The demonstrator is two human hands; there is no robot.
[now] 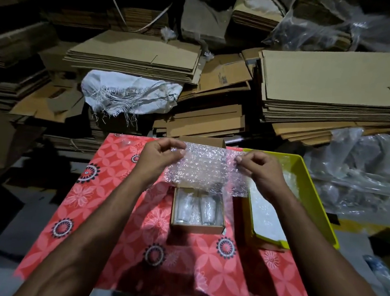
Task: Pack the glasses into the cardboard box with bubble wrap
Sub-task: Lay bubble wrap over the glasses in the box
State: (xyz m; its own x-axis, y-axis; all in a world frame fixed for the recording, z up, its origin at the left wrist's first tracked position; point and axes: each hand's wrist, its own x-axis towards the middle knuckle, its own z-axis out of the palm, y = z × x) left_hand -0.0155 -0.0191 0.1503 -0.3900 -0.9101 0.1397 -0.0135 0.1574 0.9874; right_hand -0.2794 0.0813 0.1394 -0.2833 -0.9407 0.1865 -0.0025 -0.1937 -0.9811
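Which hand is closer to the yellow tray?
The right hand. It pinches the bubble wrap right above the yellow tray's near-left edge. The left hand pinches the wrap's other end, farther off, beyond the cardboard box.

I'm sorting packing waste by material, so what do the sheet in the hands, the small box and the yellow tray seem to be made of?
Sheet: clear plastic bubble wrap, going by its rows of glossy bubbles; the left hand and right hand pinch its corners.
Small box: brown corrugated cardboard, matte, with raw edges.
Yellow tray: probably moulded plastic, smooth with a slight sheen.
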